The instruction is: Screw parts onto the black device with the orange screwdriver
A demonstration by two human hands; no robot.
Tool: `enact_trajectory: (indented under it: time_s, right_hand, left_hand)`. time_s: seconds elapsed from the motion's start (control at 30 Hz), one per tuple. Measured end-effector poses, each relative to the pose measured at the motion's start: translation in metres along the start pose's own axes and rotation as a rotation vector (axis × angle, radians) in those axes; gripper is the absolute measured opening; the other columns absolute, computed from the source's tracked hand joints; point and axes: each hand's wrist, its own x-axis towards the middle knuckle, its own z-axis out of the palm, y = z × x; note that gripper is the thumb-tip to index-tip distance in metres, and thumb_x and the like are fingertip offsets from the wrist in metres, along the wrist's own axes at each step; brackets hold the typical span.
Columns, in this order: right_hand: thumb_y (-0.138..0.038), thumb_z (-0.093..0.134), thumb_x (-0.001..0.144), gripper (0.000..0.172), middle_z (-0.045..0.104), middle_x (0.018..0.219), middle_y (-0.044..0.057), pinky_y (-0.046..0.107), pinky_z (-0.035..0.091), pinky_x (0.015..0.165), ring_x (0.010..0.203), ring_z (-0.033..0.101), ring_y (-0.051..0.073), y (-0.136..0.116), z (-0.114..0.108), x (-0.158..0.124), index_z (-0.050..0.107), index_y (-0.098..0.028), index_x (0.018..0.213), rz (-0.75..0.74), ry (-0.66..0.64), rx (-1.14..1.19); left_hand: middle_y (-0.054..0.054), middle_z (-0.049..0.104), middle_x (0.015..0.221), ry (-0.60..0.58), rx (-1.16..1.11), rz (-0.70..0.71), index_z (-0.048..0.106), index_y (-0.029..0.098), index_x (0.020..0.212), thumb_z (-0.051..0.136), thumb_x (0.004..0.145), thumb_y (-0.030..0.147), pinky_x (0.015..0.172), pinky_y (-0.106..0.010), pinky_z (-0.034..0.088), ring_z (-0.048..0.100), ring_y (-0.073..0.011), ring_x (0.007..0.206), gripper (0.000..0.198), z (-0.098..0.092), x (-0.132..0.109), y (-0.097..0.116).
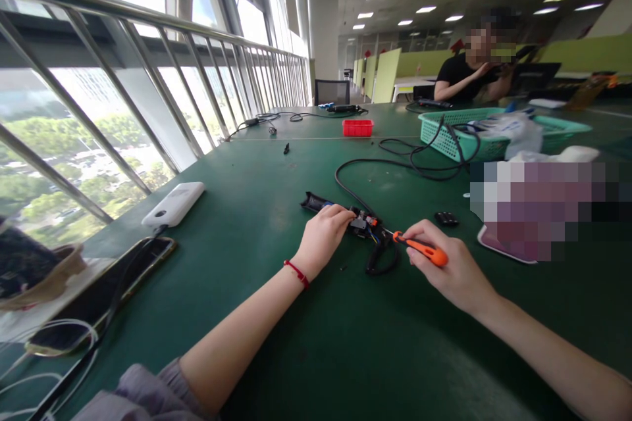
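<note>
An opened black corded device (363,226) lies on the green table, its inner parts and several thin coloured wires showing. Its exact kind I cannot tell. My left hand (320,237), with a red cord bracelet at the wrist, is closed on its middle, the fingers covering part of it. My right hand (447,263) grips an orange-and-black screwdriver (428,251). The screwdriver's shaft points left at the device's right end, where the tip's exact contact is hard to see. A black loop-shaped part (382,270) sits just below the device.
A black cable (345,168) runs back toward a green basket (447,138) holding plastic bags. Behind are a red tray (358,128) and another person (464,82). A small black part (446,218) lies right; a white power bank (174,204) and a phone (143,263) lie left.
</note>
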Motion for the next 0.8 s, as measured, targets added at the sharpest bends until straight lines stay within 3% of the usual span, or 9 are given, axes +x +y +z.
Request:
enact_trajectory:
  time_s: [0.2,0.33,0.5,0.67,0.8]
  right_hand:
    - [-0.033,0.044,0.086,0.012,0.060,0.070,-0.001,0.027,0.043,0.057,0.056,0.057,0.015,0.000,0.001,-0.001,0.045,-0.023,0.093,-0.005,-0.039,-0.068]
    - [-0.033,0.045,0.085,0.012,0.062,0.076,0.000,0.028,0.045,0.061,0.062,0.061,0.016,0.001,0.002,-0.001,0.045,-0.024,0.093,-0.016,-0.042,-0.086]
    - [-0.034,0.045,0.085,0.014,0.062,0.072,-0.001,0.028,0.044,0.060,0.058,0.059,0.015,0.002,0.001,-0.002,0.046,-0.024,0.094,-0.029,-0.042,-0.122]
    - [-0.035,0.045,0.085,0.014,0.063,0.071,-0.001,0.029,0.044,0.059,0.057,0.059,0.015,0.003,0.002,-0.001,0.047,-0.024,0.093,-0.034,-0.046,-0.127]
    - [-0.035,0.047,0.084,0.015,0.065,0.077,0.001,0.030,0.046,0.063,0.064,0.062,0.017,0.003,0.003,-0.002,0.047,-0.024,0.094,-0.027,-0.039,-0.116]
  left_hand:
    - [-0.007,0.059,0.102,-0.147,0.304,0.145,0.057,0.016,0.112,0.041,0.092,0.016,0.072,-0.025,0.050,0.055,-0.0171,0.094,0.026,-0.007,-0.002,0.003]
    - [-0.009,0.057,0.105,-0.224,0.428,0.217,0.051,0.016,0.120,0.037,0.091,0.012,0.078,-0.029,0.048,0.054,-0.0190,0.094,0.033,-0.014,-0.002,0.006]
    - [-0.008,0.055,0.114,-0.296,0.367,0.184,0.044,0.018,0.129,0.036,0.083,0.001,0.082,-0.029,0.046,0.056,-0.0173,0.095,0.049,-0.037,-0.016,0.006]
    - [-0.003,0.060,0.103,-0.473,0.179,0.318,0.057,0.024,0.115,0.037,0.090,0.010,0.074,-0.024,0.045,0.057,-0.0135,0.088,0.035,-0.063,-0.037,0.011]
    - [-0.005,0.060,0.098,-0.475,0.247,0.416,0.058,0.019,0.108,0.036,0.094,0.016,0.072,-0.025,0.045,0.056,-0.0143,0.085,0.027,-0.062,-0.040,0.015]
